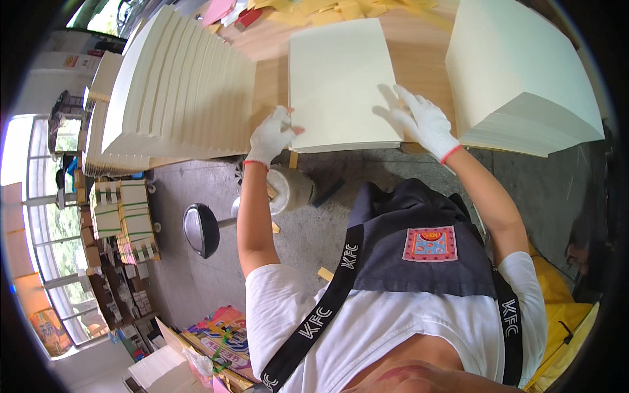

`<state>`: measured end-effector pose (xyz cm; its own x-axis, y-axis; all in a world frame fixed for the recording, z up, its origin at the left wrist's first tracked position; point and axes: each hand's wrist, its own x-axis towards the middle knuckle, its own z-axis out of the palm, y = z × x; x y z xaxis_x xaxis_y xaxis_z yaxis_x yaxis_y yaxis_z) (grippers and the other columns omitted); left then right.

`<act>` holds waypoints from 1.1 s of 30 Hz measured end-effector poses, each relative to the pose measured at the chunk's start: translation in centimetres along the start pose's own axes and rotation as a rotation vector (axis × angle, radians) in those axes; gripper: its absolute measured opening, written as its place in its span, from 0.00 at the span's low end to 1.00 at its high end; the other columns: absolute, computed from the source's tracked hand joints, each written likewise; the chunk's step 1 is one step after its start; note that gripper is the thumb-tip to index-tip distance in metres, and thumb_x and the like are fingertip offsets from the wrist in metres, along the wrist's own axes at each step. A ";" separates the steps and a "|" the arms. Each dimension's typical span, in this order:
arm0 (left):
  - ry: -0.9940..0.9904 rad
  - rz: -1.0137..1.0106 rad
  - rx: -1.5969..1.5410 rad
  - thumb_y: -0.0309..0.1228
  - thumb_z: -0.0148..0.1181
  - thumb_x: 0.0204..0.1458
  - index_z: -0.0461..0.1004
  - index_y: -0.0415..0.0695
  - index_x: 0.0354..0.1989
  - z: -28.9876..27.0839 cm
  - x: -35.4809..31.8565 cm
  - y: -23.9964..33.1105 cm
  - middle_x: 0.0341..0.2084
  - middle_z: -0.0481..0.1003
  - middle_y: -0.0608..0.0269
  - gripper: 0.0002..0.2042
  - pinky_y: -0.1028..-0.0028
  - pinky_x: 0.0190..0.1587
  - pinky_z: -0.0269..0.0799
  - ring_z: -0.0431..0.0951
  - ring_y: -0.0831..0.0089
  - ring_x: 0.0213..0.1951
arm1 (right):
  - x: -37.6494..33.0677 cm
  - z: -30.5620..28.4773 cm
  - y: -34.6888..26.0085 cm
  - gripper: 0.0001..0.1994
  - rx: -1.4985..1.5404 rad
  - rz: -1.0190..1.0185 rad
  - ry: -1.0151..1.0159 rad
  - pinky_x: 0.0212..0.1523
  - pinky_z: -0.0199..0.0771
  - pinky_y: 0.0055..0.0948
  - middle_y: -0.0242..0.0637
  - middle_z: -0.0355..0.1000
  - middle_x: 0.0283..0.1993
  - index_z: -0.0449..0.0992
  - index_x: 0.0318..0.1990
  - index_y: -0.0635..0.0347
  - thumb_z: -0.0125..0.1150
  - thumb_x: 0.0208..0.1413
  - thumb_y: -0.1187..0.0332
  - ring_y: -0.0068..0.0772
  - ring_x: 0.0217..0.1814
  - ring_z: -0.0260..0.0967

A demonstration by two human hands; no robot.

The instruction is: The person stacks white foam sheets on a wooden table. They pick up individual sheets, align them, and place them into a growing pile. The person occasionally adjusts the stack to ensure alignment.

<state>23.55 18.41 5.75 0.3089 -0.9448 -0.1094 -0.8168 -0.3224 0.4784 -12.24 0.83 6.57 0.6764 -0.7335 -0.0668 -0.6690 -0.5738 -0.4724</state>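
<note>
Cream paper dominates the wooden worktable (419, 59): a tall fanned, stepped bank of cream sheets (177, 85) at left, a thick square-cut cream ream (517, 72) at right, and between them a thin cream sheet stack (341, 78) lying at the table's near edge. The white-gloved left hand (270, 136) pinches that middle stack's near left corner. The white-gloved right hand (426, 121) rests flat on its right margin, fingers spread wide. Uneven pressure could likely skew the top sheets or slide some off the edge.
</note>
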 end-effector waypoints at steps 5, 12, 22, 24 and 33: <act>0.090 0.112 0.180 0.39 0.74 0.42 0.71 0.50 0.48 0.2 -5.1 2.7 0.41 0.76 0.63 0.25 0.60 0.46 0.73 0.76 0.57 0.47 | -3.7 0.2 -1.4 0.37 -0.220 -0.288 -0.101 0.39 0.75 0.45 0.45 0.75 0.41 0.59 0.72 0.32 0.60 0.55 0.39 0.50 0.39 0.76; 0.188 0.169 0.175 0.35 0.73 0.42 0.73 0.48 0.44 1.3 -5.2 1.3 0.37 0.75 0.62 0.21 0.61 0.44 0.74 0.77 0.58 0.42 | -2.9 4.4 0.1 0.34 -0.295 -0.388 0.206 0.26 0.71 0.39 0.36 0.70 0.30 0.65 0.68 0.32 0.68 0.52 0.54 0.40 0.28 0.73; 0.161 0.193 0.276 0.38 0.72 0.44 0.74 0.47 0.47 2.1 -4.2 0.3 0.42 0.76 0.56 0.22 0.58 0.47 0.73 0.76 0.52 0.45 | -3.6 4.8 0.2 0.31 -0.315 -0.343 0.191 0.23 0.70 0.41 0.38 0.71 0.30 0.65 0.68 0.39 0.62 0.56 0.52 0.40 0.26 0.73; 0.176 0.269 0.364 0.42 0.73 0.43 0.74 0.47 0.50 2.2 -4.1 -1.1 0.47 0.76 0.54 0.26 0.57 0.49 0.74 0.76 0.53 0.49 | -3.5 5.3 0.2 0.30 -0.317 -0.328 0.173 0.22 0.70 0.42 0.39 0.72 0.31 0.65 0.69 0.38 0.59 0.58 0.51 0.39 0.26 0.73; 0.135 0.425 0.225 0.30 0.70 0.46 0.74 0.45 0.57 -7.5 4.0 18.5 0.49 0.78 0.52 0.26 0.63 0.53 0.73 0.79 0.52 0.50 | -6.7 3.5 2.9 0.33 -0.046 -0.425 0.253 0.31 0.72 0.43 0.42 0.73 0.36 0.61 0.70 0.38 0.58 0.58 0.45 0.46 0.33 0.74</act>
<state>13.36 9.14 20.71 -0.0258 -0.9843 0.1748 -0.9645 0.0705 0.2546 -17.58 5.36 2.56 0.8000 -0.4933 0.3414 -0.3672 -0.8527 -0.3716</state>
